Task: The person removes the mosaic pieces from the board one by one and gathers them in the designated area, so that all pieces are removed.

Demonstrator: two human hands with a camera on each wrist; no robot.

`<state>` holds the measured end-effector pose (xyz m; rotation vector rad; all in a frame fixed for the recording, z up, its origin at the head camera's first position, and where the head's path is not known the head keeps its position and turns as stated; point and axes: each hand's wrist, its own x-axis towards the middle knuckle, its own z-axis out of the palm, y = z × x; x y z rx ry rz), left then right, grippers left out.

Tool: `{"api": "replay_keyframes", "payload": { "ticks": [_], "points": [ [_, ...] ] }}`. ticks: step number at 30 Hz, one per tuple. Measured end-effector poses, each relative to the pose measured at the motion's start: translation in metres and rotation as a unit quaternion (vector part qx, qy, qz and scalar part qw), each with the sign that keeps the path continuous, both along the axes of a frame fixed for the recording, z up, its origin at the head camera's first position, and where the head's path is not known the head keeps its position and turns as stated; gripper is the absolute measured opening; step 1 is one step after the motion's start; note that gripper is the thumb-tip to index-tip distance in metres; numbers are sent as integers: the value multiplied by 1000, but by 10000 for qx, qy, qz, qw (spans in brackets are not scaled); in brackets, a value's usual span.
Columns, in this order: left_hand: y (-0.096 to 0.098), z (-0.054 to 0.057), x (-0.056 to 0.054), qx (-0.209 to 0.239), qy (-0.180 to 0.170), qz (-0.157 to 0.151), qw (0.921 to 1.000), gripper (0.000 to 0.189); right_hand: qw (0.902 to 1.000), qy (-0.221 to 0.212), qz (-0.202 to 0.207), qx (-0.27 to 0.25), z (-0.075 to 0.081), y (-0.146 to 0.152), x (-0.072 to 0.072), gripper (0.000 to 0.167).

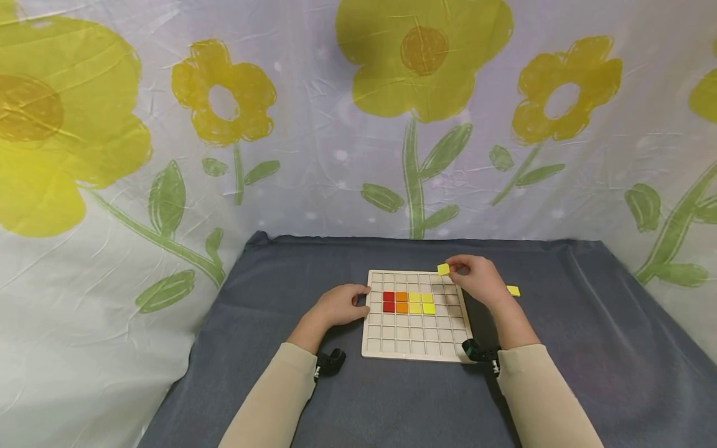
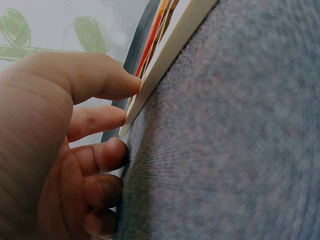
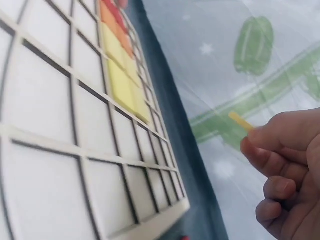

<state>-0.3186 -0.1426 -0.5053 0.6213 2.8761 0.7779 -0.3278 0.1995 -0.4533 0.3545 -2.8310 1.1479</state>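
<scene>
A pale wooden grid board (image 1: 414,346) lies on the dark cloth. Two red tiles (image 1: 389,302), two orange tiles (image 1: 401,302) and a block of yellow tiles (image 1: 421,303) sit side by side in its cells. Thumb and index fingertip of my left hand (image 1: 340,305) rest against the board's left edge (image 2: 165,62); its other fingers curl loosely beside the cloth. Over the board's far right corner, my right hand (image 1: 478,280) pinches a thin yellow tile (image 3: 240,121) between thumb and index finger. That tile is held above the board's surface, tilted.
Another yellow tile (image 1: 513,290) lies on the cloth (image 1: 566,311), right of the board behind the right wrist. A flower-printed curtain (image 1: 313,124) stands behind the table and along its sides. Black straps with cameras (image 1: 480,351) sit on both wrists.
</scene>
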Motion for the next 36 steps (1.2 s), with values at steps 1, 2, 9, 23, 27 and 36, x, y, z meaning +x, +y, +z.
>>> {"api": "replay_keyframes", "payload": {
  "ticks": [1,2,9,23,27,36],
  "points": [
    [0,0,0,12,7,6,10000,53,10000,10,-34,-18,1,3,0,34],
    [0,0,0,18,10,10,10000,53,10000,20,-63,-42,2,5,0,35],
    [0,-2,-1,13,-24,-6,10000,53,9995,36,-247,-200,9,21,3,37],
    [0,-1,-1,28,4,34,10000,53,9989,143,-314,-302,18,42,8,34],
    [1,-2,0,19,4,59,10000,53,9988,164,-371,-276,17,49,8,34],
    [1,0,1,14,13,15,10000,52,9970,129,-719,-274,17,65,12,35]
  ]
}}
